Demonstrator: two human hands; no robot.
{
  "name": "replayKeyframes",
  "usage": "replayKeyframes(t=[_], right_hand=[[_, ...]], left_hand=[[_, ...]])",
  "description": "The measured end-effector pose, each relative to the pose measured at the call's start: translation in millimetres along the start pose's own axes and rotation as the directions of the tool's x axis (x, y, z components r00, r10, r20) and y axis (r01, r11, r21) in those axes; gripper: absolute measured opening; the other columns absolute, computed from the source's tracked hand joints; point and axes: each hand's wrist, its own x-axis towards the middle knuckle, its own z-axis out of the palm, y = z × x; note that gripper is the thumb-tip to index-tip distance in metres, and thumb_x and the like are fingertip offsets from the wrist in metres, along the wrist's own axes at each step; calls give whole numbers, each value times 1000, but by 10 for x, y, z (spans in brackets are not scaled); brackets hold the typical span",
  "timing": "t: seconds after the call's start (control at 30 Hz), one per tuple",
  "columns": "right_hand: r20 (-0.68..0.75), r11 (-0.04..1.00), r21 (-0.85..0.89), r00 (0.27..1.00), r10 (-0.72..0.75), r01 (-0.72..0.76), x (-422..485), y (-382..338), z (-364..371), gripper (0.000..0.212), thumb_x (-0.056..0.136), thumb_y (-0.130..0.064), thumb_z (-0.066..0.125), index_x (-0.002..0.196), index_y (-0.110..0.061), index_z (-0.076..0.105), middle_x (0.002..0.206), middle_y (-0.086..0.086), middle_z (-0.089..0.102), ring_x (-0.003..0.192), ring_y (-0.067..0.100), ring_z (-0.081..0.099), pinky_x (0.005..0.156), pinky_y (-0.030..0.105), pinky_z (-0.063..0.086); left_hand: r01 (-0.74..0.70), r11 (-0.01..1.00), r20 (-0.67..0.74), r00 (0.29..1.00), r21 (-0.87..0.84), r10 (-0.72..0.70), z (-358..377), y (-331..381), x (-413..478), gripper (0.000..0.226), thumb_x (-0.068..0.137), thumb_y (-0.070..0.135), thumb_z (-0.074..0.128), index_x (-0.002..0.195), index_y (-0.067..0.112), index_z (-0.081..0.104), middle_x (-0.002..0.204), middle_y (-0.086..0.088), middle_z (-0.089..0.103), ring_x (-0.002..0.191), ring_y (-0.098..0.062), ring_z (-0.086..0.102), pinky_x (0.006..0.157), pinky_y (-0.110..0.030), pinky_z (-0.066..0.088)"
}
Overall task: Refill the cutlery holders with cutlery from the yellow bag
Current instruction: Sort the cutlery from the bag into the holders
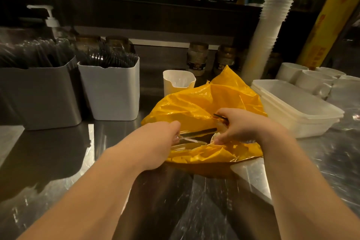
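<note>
The yellow bag (pixel 200 103) lies crumpled on the steel counter in front of me, its mouth facing me. My left hand (pixel 155 142) grips the bag's near left edge together with clear wrapping. My right hand (pixel 239 124) is curled round wrapped black cutlery (pixel 198 132) at the bag's opening. On the left stand a grey cutlery holder (pixel 46 93) and a white cutlery holder (pixel 113 91), both packed with wrapped black cutlery. A small cream holder (pixel 178 82) behind the bag holds only a little clear wrapping.
Stacked white plastic containers (pixel 296 107) sit right of the bag, with white cups (pixel 311 80) behind them. A tall stack of white cups (pixel 265 25) leans at the back right. Jars (pixel 197 58) and a pump bottle (pixel 51 21) line the back wall.
</note>
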Motion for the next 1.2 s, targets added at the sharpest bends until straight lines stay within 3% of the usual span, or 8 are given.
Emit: replayKeyframes(t=[0.1,0.3,0.43,0.6,0.83,0.9,1.07,1.2], right_hand=[[1,1000,-8,1000,13,-13,12,26,11,80,80,-35,82,148,-28,39,146,1,49,129,28,51,98,39,49],[-6,998,-51,1000,26,-26,-10,92,-13,79,78,-35,85,144,-32,42,141,-3,52,125,27,53,98,40,51],[-140,999,-11,990,-32,30,-20,39,-85,71,82,-36,80,144,-28,45,133,-5,54,122,23,54,95,34,48],[-514,980,120,854,-75,159,-47,-49,-113,21,95,-29,67,115,-23,63,95,-5,61,88,14,59,69,23,48],[-511,785,530,859,-6,320,-126,-206,-144,17,101,-13,56,102,-29,62,91,1,65,82,16,59,67,27,47],[-544,690,611,839,9,388,-166,-231,-157,12,102,-16,55,104,-26,63,90,1,64,78,14,57,63,26,46],[-541,102,838,840,34,536,-272,-238,-220,27,107,-18,41,108,-11,66,83,5,62,71,14,58,58,24,49],[-488,-82,869,873,18,488,-256,-239,-216,28,106,-13,40,118,-8,65,83,6,60,68,13,59,57,25,50]], left_hand=[[30,998,31,999,-50,-28,-57,-37,-25,9,108,30,43,101,34,42,85,11,49,75,-8,49,58,-20,33],[143,984,9,990,-102,-143,-194,-205,-87,19,108,32,40,90,29,45,88,2,56,76,-13,53,62,-26,40],[147,933,-10,987,-328,-158,-284,-251,-111,21,107,35,42,89,30,51,88,0,60,78,-16,57,67,-30,45],[189,661,109,981,-727,-161,-419,-228,-169,17,105,31,48,99,22,61,77,-1,60,55,-8,45,48,-18,37],[186,405,152,982,-895,-116,-442,-232,-162,19,105,28,49,101,12,58,82,-7,58,53,-11,44,41,-16,34],[185,321,158,981,-929,-109,-430,-231,-147,17,105,26,50,102,11,57,83,-9,57,54,-12,45,39,-16,33],[197,128,179,974,-972,-139,-362,-175,-85,14,104,20,51,102,9,58,86,-13,59,55,-14,47,37,-16,35],[203,19,197,965,-979,-173,-306,-150,-31,14,105,18,49,108,8,58,88,-14,63,57,-15,50,38,-18,38]])
